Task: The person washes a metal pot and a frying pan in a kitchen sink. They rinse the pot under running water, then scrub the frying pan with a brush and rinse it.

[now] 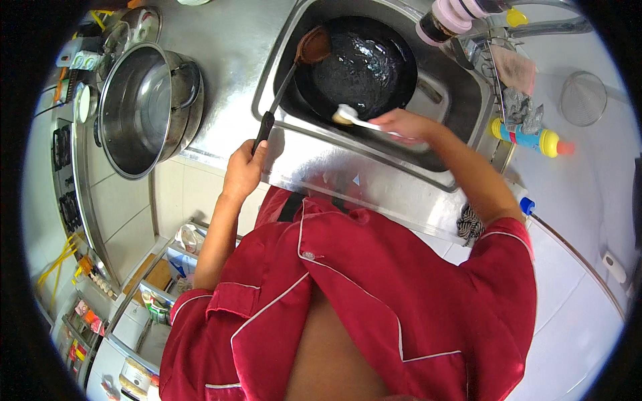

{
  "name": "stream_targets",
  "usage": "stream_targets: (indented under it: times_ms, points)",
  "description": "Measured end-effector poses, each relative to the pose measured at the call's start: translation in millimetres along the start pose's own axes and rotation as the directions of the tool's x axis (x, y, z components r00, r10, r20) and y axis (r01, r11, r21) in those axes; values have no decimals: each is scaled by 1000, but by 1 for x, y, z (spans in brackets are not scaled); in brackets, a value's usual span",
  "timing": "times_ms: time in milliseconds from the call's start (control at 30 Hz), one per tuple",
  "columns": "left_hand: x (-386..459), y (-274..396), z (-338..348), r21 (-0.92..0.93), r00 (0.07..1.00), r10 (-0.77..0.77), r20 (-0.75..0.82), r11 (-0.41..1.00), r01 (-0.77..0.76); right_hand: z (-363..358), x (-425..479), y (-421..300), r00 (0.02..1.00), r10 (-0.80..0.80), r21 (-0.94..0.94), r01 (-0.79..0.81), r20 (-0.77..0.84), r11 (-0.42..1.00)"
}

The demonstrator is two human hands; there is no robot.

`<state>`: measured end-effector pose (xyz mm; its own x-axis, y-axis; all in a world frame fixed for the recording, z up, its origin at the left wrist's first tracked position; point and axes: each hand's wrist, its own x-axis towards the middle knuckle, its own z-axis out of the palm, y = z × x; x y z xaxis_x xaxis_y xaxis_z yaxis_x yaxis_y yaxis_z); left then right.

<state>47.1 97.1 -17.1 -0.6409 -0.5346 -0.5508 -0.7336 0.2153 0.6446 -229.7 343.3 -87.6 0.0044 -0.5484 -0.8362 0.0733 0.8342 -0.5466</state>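
Observation:
A black wok [351,75] sits in the stainless steel sink [426,168], with a shiny wet surface inside. My left hand [243,168] grips the black handle of a long spatula or ladle [313,46], whose brown head rests over the wok's left rim. In my right hand [404,126] is the white handle of a brush [346,113]; its head touches or lies just over the wok's near rim. Whether the brush bristles meet the wok surface cannot be told.
A large steel pot [138,110] stands on the counter at the left. Right of the sink are a wire rack [496,85] with a pink cloth [512,69], a blue and yellow bottle [531,139] and a hanging mesh strainer [583,98]. A pink-ringed faucet fitting [444,22] overhangs the sink.

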Motion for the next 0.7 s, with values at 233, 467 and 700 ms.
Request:
stream_targets:
  times_ms: [233,467,700]
  points:
    - [1,7,4,-126,1000,29,1,992,-29,10,150,-16,666,-439,-541,63,-603,839]
    - [-5,11,2,-163,1000,7,6,987,-6,-61,51,51,854,-220,-699,-211,-472,683]
    - [-11,2,3,-130,999,-37,-27,991,34,14,-3,34,784,-612,-718,366,-104,592]
